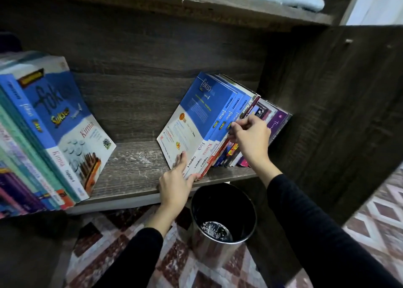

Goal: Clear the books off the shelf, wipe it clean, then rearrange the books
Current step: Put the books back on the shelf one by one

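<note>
the leaning books [202, 117] sat at the 3 o'clock end of the shelf [135, 167]. left hand [174, 185] clamped their bottom corner, right hand [250, 139] pinched the spines higher up. glossy paperbacks, probably floppy and heavy together, so i'd squeeze the bunch low.

Dim indoor light, blurred, edge-warped wide-angle view.

Both arms reach forward in black sleeves [316, 222], wrists bare; the left hand [175, 182] sits lower, thumb laid flat on the cover, fingers curled round the lower corner of the leaning Fokus textbooks [202, 117]; the right hand [250, 140], higher, knuckles up, fingers bent, pinches at their spines.
</note>
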The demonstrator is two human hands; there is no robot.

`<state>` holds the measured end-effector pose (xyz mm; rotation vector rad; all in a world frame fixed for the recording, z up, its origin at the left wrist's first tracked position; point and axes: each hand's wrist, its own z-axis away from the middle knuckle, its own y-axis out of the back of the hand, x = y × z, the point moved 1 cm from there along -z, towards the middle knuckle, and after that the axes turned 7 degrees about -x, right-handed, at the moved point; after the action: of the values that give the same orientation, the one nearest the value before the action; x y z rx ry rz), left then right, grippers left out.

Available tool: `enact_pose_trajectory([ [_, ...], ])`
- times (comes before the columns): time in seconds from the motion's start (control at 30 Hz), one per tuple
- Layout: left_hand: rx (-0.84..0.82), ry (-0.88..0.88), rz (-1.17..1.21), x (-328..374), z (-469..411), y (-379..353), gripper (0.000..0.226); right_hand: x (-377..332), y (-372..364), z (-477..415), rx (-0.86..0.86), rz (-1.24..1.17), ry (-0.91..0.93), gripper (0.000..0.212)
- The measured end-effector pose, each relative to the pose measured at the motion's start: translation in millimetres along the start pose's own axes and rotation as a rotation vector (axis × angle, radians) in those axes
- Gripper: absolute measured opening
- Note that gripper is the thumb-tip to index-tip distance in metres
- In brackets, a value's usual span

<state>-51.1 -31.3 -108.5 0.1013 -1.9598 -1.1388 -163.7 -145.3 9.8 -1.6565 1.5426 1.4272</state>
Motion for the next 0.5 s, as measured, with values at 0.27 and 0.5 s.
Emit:
enact_pose_trajectory([
  [0.27, -0.056, 0.025, 0.143, -2.7, -0.3, 12.1, 0.084, 3.6, 5.6, -0.1, -0.083, 0.153, -0.002, 0.013],
  [0.5, -0.125, -0.013, 0.021, -9.1, 12.6, 39.6, 0.062, -5.6, -19.7, 30.8, -0.428, 0.643, -0.105, 0.012],
])
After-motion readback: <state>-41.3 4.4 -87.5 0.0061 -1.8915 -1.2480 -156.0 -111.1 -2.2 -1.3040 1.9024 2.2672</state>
